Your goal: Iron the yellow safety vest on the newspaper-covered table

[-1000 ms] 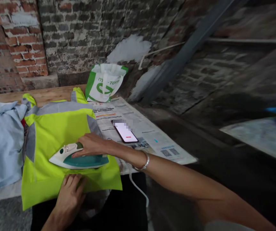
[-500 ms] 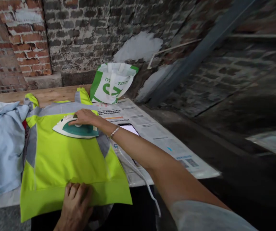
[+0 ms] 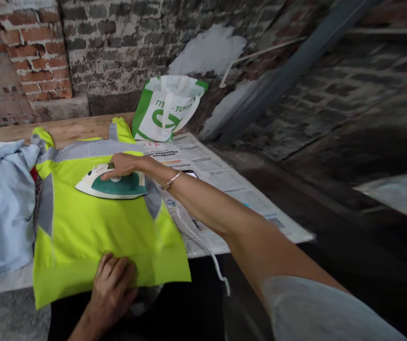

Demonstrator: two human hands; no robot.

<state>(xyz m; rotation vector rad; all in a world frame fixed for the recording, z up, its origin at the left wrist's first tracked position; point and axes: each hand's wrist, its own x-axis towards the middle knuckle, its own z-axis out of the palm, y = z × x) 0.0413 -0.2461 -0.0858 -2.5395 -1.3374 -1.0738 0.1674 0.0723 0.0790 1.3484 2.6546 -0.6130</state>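
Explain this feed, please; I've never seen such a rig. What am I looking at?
There is no machine: these are one person's bare hands; every picture comes from a camera on their head, looking forward and down. The right hand grips an electric iron on a hi-vis top; the left hand rests on its hem. On the table, a pale-blue garment lies to the left, newspaper to the right, with a phone partly hidden behind the forearm. A tote bag stands farther back.

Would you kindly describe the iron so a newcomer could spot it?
Start at the brick wall and the table before it, where a yellow garment lies spread. On that garment, the right hand grips the iron; its pointed, white and teal body sets it apart from the garment.
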